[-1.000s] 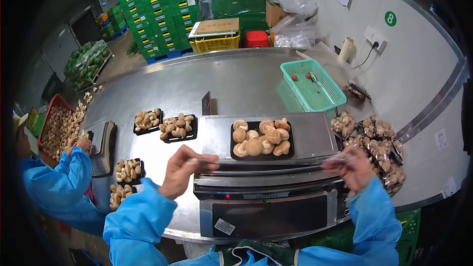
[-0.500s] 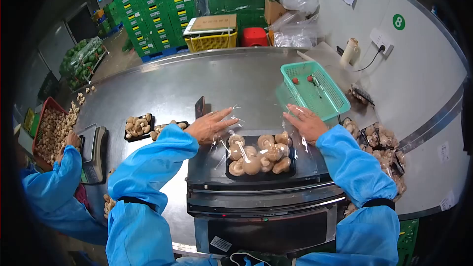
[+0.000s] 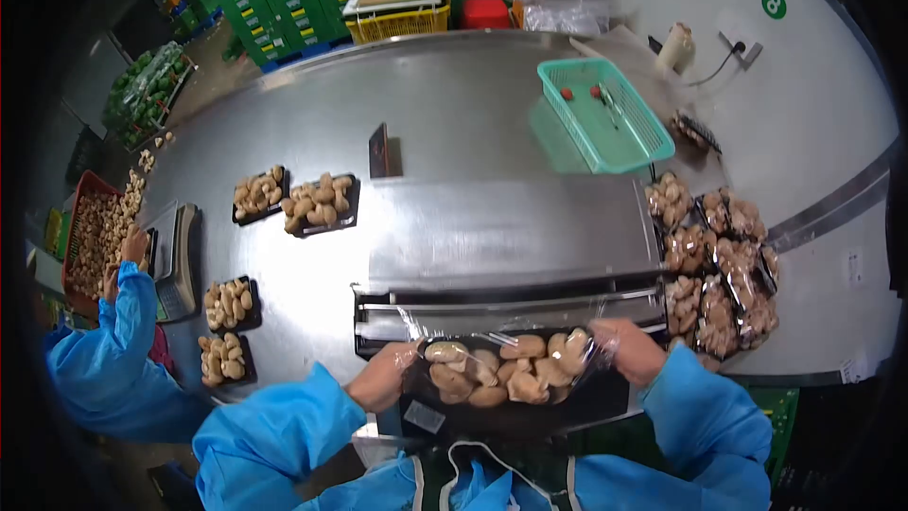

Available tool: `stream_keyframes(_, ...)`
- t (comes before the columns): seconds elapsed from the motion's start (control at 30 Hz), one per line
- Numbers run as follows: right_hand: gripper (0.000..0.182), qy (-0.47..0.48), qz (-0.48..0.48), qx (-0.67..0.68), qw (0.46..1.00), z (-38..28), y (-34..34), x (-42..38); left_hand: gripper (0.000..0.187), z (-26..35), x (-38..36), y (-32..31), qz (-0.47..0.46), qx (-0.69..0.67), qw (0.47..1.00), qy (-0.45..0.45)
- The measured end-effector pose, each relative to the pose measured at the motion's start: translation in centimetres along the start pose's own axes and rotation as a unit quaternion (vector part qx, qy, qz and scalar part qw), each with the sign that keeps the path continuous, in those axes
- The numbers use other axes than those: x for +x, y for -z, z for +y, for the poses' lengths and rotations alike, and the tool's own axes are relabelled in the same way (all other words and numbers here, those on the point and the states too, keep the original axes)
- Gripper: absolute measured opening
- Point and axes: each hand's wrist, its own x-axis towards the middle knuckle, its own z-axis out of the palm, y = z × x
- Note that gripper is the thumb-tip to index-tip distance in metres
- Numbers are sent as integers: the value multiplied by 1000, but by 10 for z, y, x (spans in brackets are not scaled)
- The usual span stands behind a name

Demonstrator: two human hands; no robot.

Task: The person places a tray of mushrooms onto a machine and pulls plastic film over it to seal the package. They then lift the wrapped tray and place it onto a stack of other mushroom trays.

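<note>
A black tray of mushrooms (image 3: 511,369) under clear film is held up in front of the wrapping machine (image 3: 511,308), close to my body. At its left end my left hand (image 3: 383,375) is closed on the tray and film. My right hand (image 3: 628,350) grips the right end the same way, fingers partly hidden behind the film. Film stretches over the mushrooms and catches the light. Wrapped mushroom packs (image 3: 719,270) lie in a pile to the right of the machine.
Unwrapped mushroom trays (image 3: 322,204) sit on the steel table (image 3: 454,85) at left. A green basket (image 3: 610,118) stands back right, and a dark upright object (image 3: 378,151) stands mid-table. At far left a co-worker's hands (image 3: 130,255) are beside a scale (image 3: 175,265).
Both hands have come back toward my body and closed on the tray, which has been lifted off the machine's top and tilted. The camera view has tipped downward.
</note>
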Motion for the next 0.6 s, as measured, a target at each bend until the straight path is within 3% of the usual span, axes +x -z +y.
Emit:
stream_keyframes(0.07,24,-74,46,100,991,44,-11,-14,32,-54,-6,9,86,-77,991,67)
stream_keyframes(0.1,24,-162,74,115,977,41,-24,-22,34,-78,-10,13,95,-91,987,92)
stream_keyframes(0.2,22,-129,71,144,978,90,-29,-32,36,-106,-25,6,77,-70,989,101)
stream_keyframes(0.27,25,-25,98,248,964,92,-32,-41,33,-118,-29,7,134,-106,982,-81)
stream_keyframes(0.33,30,59,120,313,940,100,-31,-43,33,-96,-42,-9,168,-73,978,-100)
stream_keyframes(0.37,40,58,152,286,944,102,-36,-43,31,-98,-42,-9,183,-68,972,-131)
stream_keyframes(0.4,32,52,193,302,932,95,-45,-40,29,-101,-41,-8,200,-63,964,-162)
stream_keyframes(0.43,27,78,238,162,955,99,-51,-35,29,-104,-36,-9,199,-61,964,-164)
stream_keyframes(0.47,22,103,277,18,955,105,-57,-29,24,-106,-28,-11,240,51,948,-204)
stream_keyframes(0.5,15,178,348,-113,913,105,-63,-19,19,-110,-22,-11,278,161,916,-240)
stream_keyframes(0.53,16,231,385,-185,874,103,-64,-15,19,-114,-18,-7,277,162,916,-242)
stream_keyframes(0.6,17,163,380,-64,908,114,-63,-13,14,-118,-12,-1,295,101,923,-227)
